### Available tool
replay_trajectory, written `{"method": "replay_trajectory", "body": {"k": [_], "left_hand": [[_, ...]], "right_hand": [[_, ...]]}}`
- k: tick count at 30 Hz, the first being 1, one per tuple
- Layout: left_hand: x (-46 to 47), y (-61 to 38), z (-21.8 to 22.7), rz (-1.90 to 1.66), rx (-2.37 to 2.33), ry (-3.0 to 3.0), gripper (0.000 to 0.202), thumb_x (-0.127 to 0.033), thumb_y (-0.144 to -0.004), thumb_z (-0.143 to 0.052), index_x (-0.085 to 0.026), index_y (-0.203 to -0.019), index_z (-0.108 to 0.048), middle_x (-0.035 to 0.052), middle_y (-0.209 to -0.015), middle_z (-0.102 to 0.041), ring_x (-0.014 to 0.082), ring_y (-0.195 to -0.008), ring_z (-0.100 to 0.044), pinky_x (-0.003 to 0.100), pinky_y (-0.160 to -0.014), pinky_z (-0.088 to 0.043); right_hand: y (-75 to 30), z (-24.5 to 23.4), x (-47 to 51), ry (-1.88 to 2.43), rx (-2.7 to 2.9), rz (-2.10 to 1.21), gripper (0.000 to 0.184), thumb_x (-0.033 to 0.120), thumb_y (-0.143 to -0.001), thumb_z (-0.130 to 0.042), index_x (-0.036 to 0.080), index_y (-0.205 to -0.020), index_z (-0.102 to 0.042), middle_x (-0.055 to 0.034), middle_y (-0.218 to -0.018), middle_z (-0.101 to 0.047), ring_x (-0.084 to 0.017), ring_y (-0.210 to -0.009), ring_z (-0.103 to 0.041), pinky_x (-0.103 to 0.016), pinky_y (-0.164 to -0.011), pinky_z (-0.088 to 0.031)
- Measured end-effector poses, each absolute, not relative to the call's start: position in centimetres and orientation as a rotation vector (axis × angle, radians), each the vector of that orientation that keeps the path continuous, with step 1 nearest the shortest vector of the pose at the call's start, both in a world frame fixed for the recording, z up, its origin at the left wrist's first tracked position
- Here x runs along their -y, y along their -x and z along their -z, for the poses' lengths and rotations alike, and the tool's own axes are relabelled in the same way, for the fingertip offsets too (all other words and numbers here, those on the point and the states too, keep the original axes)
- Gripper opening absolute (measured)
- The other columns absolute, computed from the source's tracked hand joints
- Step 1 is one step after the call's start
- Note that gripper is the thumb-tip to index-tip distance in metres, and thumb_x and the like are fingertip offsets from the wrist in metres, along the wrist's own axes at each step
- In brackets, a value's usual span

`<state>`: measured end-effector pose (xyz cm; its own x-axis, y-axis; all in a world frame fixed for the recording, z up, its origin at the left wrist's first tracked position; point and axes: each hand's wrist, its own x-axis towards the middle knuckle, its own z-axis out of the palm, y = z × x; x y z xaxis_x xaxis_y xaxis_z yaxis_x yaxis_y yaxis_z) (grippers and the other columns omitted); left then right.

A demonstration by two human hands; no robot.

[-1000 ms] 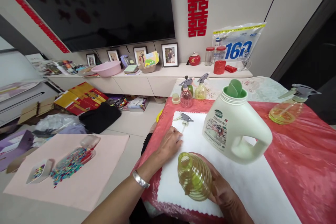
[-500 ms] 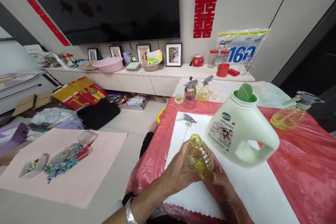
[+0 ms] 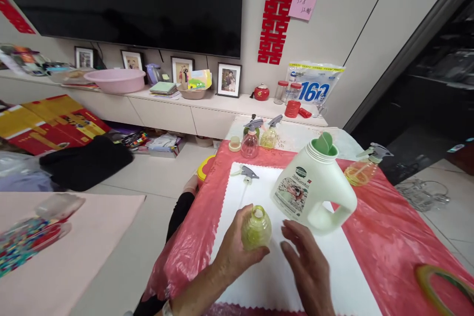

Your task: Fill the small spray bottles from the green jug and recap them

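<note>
Left hand (image 3: 234, 248) gripping yellow bottle (image 3: 257, 232) around its left side, bottle's neck facing up, above white mat (image 3: 261, 286) toward left edge. Right hand (image 3: 309, 261) hovering just beside bottle, thumb and fingers parted. Spray top (image 3: 249, 173) lying near mat's far left corner; jug (image 3: 314, 182) standing near right edge.

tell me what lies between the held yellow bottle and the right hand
In the head view, only bare white sheet shows between the held yellow bottle and the right hand.
</note>
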<state>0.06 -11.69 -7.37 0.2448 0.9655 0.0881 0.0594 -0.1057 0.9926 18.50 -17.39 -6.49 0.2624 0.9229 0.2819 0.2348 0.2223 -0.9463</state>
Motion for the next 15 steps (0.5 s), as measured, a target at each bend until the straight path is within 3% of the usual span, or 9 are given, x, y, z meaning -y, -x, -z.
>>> {"method": "replay_trajectory", "body": {"k": [3,6,11,15], "left_hand": [[11.5,-0.6,9.0,-1.035,-1.026,-1.549,0.096,-0.062,-0.063,-0.083,-0.022,-0.139,-0.042,0.0157,-0.138,-0.055,0.0391,-0.13,-0.053,0.058,-0.113,-0.04],[11.4,-0.9,10.6,-1.087,-1.023,-1.572,0.097,-0.066,-0.064,-0.08,-0.022,-0.141,-0.041,0.016,-0.137,-0.054,0.0382,-0.128,-0.055,0.058,-0.112,-0.041],[11.5,-0.9,11.3,-1.128,-0.984,-1.61,0.098,-0.067,-0.068,-0.078,-0.024,-0.145,-0.036,0.0153,-0.138,-0.053,0.0377,-0.128,-0.055,0.059,-0.111,-0.041],[11.5,-0.8,10.8,-1.116,-0.965,-1.652,0.095,-0.064,-0.071,-0.078,-0.024,-0.145,-0.034,0.0155,-0.14,-0.051,0.0373,-0.131,-0.053,0.058,-0.112,-0.042]], "right_hand": [[-21.1,3.2,19.3,1.399,1.196,-0.365,0.033,0.04,-0.093,-0.071,0.016,-0.115,-0.068,-0.009,-0.118,-0.06,-0.017,-0.099,-0.064,-0.023,-0.09,-0.056],[-24.0,0.5,19.2,1.529,0.967,-0.066,0.048,0.049,-0.083,-0.078,0.012,-0.113,-0.07,-0.0105,-0.111,-0.063,-0.02,-0.099,-0.063,-0.028,-0.097,-0.053],[-28.0,0.0,16.3,1.591,0.838,-0.256,0.081,0.056,-0.062,-0.087,0.013,-0.126,-0.066,-0.0113,-0.12,-0.061,-0.026,-0.108,-0.062,-0.037,-0.1,-0.052],[-29.2,2.0,13.9,1.574,0.944,-0.446,0.081,0.057,-0.063,-0.084,0.012,-0.127,-0.063,-0.0123,-0.12,-0.061,-0.026,-0.108,-0.062,-0.035,-0.094,-0.055]]}}
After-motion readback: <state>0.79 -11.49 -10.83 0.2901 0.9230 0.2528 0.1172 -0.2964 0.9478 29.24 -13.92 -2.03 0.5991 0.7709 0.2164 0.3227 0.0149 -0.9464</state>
